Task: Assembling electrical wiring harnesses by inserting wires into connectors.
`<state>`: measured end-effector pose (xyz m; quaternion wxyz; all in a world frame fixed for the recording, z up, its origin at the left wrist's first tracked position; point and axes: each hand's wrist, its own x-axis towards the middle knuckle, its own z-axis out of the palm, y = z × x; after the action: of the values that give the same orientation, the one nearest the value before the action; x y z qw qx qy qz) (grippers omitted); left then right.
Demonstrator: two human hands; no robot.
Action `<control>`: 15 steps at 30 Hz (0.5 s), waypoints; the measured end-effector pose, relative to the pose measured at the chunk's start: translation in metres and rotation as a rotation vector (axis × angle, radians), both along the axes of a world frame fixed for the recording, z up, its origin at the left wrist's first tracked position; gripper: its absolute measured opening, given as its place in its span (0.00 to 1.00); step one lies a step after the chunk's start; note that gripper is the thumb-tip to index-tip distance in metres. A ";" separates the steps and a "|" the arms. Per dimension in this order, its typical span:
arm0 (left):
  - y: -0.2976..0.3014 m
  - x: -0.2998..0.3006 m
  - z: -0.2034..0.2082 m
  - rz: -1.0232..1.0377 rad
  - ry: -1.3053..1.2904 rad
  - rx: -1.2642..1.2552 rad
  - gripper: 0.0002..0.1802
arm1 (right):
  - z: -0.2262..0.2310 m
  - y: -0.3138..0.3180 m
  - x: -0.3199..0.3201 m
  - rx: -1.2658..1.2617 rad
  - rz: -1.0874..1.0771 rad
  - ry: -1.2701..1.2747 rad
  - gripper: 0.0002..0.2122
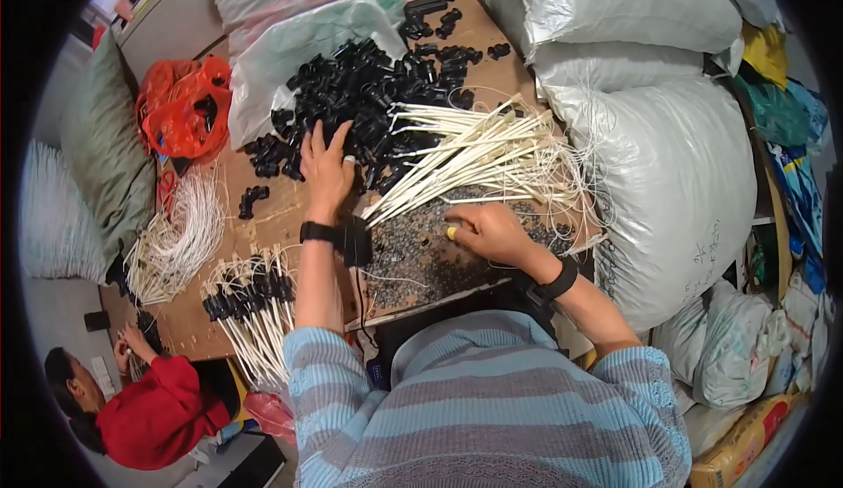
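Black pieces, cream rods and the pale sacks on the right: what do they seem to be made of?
Black pieces: probably hard plastic, glossy, judging by their bright highlights. Cream rods: perhaps smooth plastic, being straight and even, though the look leaves it open. Pale sacks: likely woven plastic, given the silvery sheen and soft creases.

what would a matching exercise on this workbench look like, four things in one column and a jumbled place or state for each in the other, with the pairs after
Things:
1. left hand
2. right hand
3. red plastic bag
4. silvery sacks

Places and states:
A. curled, over small dark bits
B. piled up along the right side of the table
C. spread, at the near edge of the black parts
D. crumpled, left of the black parts

Pairs: 1-C, 2-A, 3-D, 4-B
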<state>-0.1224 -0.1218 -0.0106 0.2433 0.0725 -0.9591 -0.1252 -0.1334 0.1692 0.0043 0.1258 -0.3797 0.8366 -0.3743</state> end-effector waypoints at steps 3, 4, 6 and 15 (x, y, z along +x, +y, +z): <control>-0.003 -0.003 -0.014 -0.010 -0.055 0.312 0.36 | 0.005 0.019 -0.010 -0.007 -0.038 -0.064 0.13; -0.003 0.005 -0.012 -0.048 -0.098 0.334 0.37 | 0.011 0.024 -0.016 0.040 -0.103 -0.067 0.12; -0.006 0.026 -0.012 -0.106 -0.162 0.368 0.39 | 0.007 0.034 -0.033 0.043 -0.159 -0.026 0.11; 0.005 0.103 0.001 -0.029 -0.039 0.934 0.39 | 0.000 0.023 -0.100 0.229 -0.306 0.572 0.04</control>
<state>-0.0198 -0.1167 -0.0097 0.1647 0.1631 -0.8054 -0.5456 -0.2334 0.1918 0.0044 -0.1298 -0.3228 0.9218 -0.1709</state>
